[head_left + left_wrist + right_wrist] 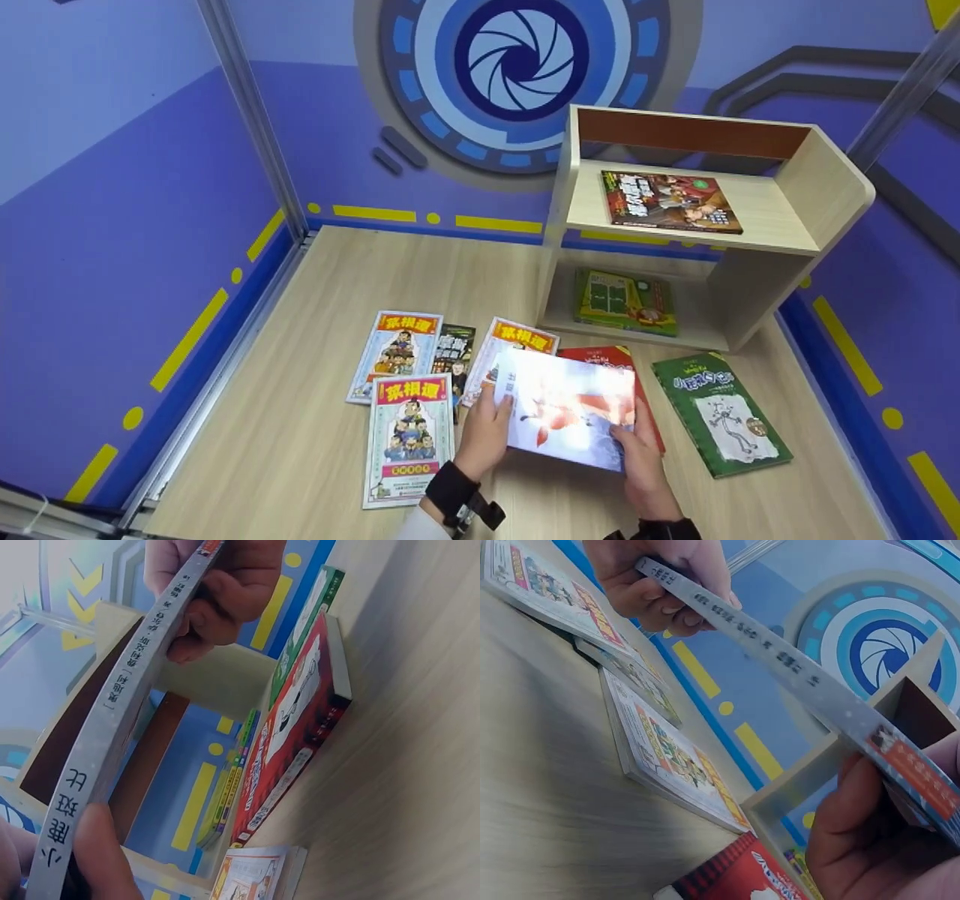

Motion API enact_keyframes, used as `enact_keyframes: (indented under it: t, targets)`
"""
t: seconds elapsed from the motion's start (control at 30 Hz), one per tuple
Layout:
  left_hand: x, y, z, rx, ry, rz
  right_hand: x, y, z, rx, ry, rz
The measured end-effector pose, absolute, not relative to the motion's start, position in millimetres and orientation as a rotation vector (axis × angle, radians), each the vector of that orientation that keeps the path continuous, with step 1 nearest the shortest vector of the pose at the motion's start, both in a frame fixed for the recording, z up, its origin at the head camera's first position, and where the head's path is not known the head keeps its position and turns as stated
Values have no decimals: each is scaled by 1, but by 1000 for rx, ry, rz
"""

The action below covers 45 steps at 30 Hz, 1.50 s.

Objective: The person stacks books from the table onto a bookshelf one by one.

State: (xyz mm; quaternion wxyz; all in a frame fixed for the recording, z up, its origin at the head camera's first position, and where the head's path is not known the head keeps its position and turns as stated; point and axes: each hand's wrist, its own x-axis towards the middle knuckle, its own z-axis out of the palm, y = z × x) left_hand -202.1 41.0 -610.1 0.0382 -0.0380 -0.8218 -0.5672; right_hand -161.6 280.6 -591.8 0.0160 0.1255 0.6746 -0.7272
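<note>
A thin picture book with a glossy pale cover [566, 412] is held up in the air between both hands. My left hand [484, 431] grips its left end, thumb on the cover. On the opposite end, my right hand [643, 465] pinches it, thumb on top and fingers curled beneath. The book's grey spine [112, 712] faces me in the left wrist view. Below the held book lies a red book [649, 405], partly hidden by it. A green book [720, 412] lies to the right of my right hand.
A wooden two-tier shelf [787, 225] stands at the back right. One book [671, 202] lies on its upper tier, and green books [626, 301] lie in the lower one. At left are comic books [410, 442] with red-yellow titles and a dark book [454, 352] among them.
</note>
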Motion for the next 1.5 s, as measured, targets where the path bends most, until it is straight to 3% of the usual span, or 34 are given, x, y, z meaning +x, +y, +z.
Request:
enact_keyframes:
  t: [0.37,0.83,1.5]
  targets:
    - [-198,64,-598,-37,-2166,-1969,-162,279,-578,741,1985,-2551]
    - [-201,58,-597,-393,-2471,-1786,-158,300,-579,398,2332,-2166]
    - [-246,87,-596,-710,-2736,-1468,-176,352,-574,365,2513,-1876]
